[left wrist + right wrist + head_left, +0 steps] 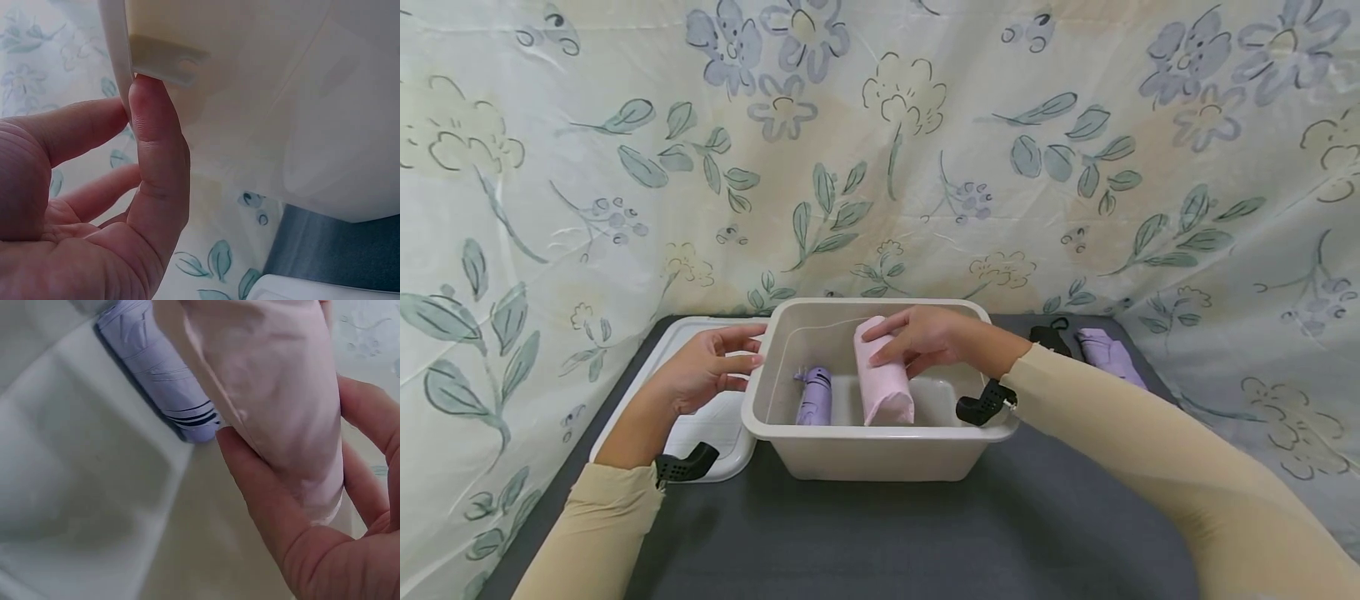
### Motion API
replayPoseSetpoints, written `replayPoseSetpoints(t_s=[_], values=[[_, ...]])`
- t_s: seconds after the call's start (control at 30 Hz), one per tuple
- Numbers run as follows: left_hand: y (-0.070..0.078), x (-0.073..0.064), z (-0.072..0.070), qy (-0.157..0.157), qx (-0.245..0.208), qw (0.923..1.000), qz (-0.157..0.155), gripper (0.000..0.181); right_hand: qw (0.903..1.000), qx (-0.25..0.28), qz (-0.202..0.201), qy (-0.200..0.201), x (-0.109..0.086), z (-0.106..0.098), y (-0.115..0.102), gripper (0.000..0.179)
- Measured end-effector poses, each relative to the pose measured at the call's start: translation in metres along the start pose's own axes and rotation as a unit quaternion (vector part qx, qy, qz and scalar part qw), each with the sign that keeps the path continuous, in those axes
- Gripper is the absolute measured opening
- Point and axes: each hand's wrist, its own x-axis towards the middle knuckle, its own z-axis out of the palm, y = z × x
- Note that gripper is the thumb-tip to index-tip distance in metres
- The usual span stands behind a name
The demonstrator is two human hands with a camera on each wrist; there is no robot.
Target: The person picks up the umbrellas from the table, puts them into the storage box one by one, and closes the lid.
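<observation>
A beige plastic bin stands on the dark table. My left hand pinches its left rim; in the left wrist view the thumb and index finger lie on opposite sides of the rim. My right hand grips a pale pink fabric-covered roll inside the bin, tilted, with its near end toward me. In the right wrist view, thumb and fingers close round the pink roll. A slim purple folded umbrella with dark stripes lies on the left of the bin floor.
A white lid lies flat left of the bin, partly under its edge. At the back right, a black pouch-like item and a purple fabric bundle rest on the table. A floral curtain hangs behind.
</observation>
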Motion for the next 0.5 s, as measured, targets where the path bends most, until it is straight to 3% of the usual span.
replayPoseSetpoints(t_s=[0.27, 0.5], values=[[0.001, 0.000, -0.001, -0.003, -0.003, 1.0000, 0.002, 0.065, 0.9993, 0.002, 0.007, -0.036, 0.020, 0.016, -0.003, 0.051], [0.001, 0.001, -0.002, -0.007, -0.006, 1.0000, 0.004, 0.065, 0.9994, -0.005, 0.011, -0.032, 0.039, 0.029, 0.001, 0.051]])
